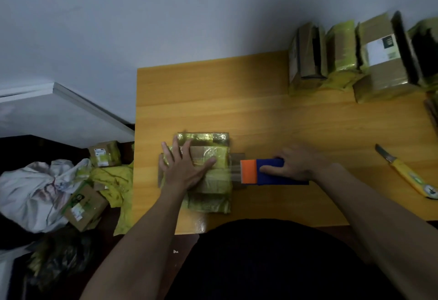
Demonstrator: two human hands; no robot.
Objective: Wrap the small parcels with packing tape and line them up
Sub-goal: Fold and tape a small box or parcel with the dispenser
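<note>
On the near half of the wooden table [272, 114], a parcel [214, 174] wrapped in yellow-green film and brown tape is lying flat, just in front of the person's dark-clothed body. The left hand [183, 167] is pressing down on the parcel's top with fingers straight and spread. The right hand [296, 163] is gripping a blue tape dispenser [272, 172], fingers curled around its body; the dispenser's orange head is sitting just beside the parcel's right edge, with a clear strip of tape stretching across the small gap.

Along the far right of the table, a row of parcels [341, 55] is standing against the pale wall [166, 15], touching one another. One brown box [384, 62] in that row is showing a white label with a dark patch, but its writing is too blurred to read. A yellow utility knife [407, 172] is lying on the table well to the right of the hands, blade extended.

Left of the table, on the dark floor, more labelled boxes [85, 207] are lying among yellow-green wrapping and a crumpled white bag [30, 190]; their labels are also illegible. The room is dimly lit.
</note>
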